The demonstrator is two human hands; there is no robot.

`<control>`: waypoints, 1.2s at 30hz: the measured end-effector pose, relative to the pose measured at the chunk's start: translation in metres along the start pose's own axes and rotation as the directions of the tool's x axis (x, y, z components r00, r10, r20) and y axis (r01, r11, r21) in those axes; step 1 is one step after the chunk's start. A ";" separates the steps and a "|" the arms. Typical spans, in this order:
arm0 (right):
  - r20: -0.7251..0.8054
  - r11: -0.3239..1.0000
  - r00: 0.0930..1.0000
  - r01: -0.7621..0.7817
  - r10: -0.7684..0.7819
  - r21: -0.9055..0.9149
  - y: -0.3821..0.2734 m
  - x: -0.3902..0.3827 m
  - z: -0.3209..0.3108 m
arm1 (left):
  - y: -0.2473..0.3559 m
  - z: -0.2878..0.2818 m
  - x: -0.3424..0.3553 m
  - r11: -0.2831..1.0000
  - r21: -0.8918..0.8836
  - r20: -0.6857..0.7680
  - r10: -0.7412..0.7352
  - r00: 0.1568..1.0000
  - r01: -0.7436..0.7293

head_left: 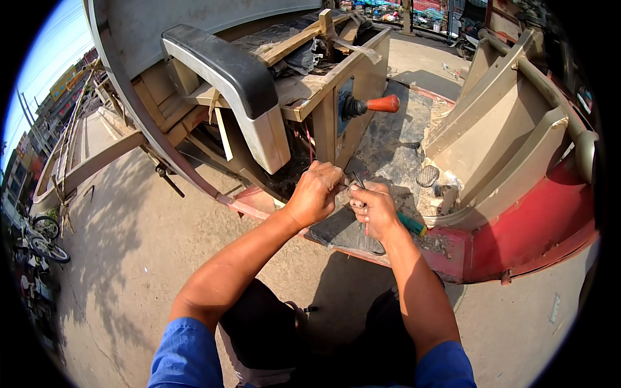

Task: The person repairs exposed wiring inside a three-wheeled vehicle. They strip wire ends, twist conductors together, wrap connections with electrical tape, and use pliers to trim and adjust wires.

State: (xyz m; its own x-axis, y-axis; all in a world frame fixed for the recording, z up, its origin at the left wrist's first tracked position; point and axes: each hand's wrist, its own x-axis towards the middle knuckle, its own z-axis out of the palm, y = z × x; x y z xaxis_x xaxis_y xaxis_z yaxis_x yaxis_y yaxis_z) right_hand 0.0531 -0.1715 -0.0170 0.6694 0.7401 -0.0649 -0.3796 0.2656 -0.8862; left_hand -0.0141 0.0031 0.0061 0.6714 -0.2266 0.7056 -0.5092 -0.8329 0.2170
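Note:
My left hand (pixel 317 192) and my right hand (pixel 375 208) meet over the edge of the vehicle floor, fingers closed in a pinch. Between their fingertips is a thin dark wire (pixel 358 179), partly hidden by the fingers. Red wires (pixel 310 143) hang from under the seat box, just above my left hand. Below my right hand, thin strands dangle toward the floor edge. A tool handle, green with a yellow end (pixel 412 224), lies beside my right wrist; the rest of it is hidden.
A black and grey armrest (pixel 242 81) juts out at the left, close to my left hand. A lever with a red knob (pixel 383 103) sticks out of the seat box (pixel 363 84). A pedal (pixel 427 175) and a red front panel (pixel 524 226) stand to the right. Wood scraps top the box.

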 end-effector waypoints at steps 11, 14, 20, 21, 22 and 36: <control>0.078 0.669 0.856 0.453 -0.511 -0.590 0.018 0.014 -0.027 | 0.002 -0.008 0.001 0.973 -0.172 0.118 -0.133 0.984 0.152; 0.160 0.400 0.757 0.498 -0.634 -0.770 0.005 0.002 -0.013 | 0.003 -0.016 0.005 0.916 -0.215 0.241 -0.286 0.928 0.338; 0.287 0.118 0.664 0.495 -0.691 -0.861 -0.006 -0.009 -0.004 | 0.004 -0.018 0.008 0.939 -0.212 0.264 -0.211 0.941 0.270; 0.292 0.116 0.662 0.499 -0.690 -0.859 -0.006 -0.010 -0.003 | 0.004 -0.017 0.008 0.952 -0.179 0.252 -0.198 0.947 0.246; 0.253 0.212 0.706 0.500 -0.661 -0.840 -0.003 -0.009 -0.004 | 0.003 -0.016 0.006 0.964 -0.146 0.241 -0.184 0.953 0.223; 0.049 0.991 0.990 -0.131 0.129 0.028 -0.002 -0.002 -0.011 | -0.004 -0.004 -0.009 0.929 0.305 0.167 0.163 0.972 -0.208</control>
State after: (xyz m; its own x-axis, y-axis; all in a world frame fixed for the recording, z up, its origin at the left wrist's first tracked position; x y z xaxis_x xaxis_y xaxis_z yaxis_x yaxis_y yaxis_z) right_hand 0.0593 -0.1805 -0.0206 0.5827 0.7975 -0.1566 -0.4814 0.1835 -0.8571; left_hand -0.0206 0.0102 0.0019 0.6593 -0.4406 0.6092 -0.4487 -0.8808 -0.1513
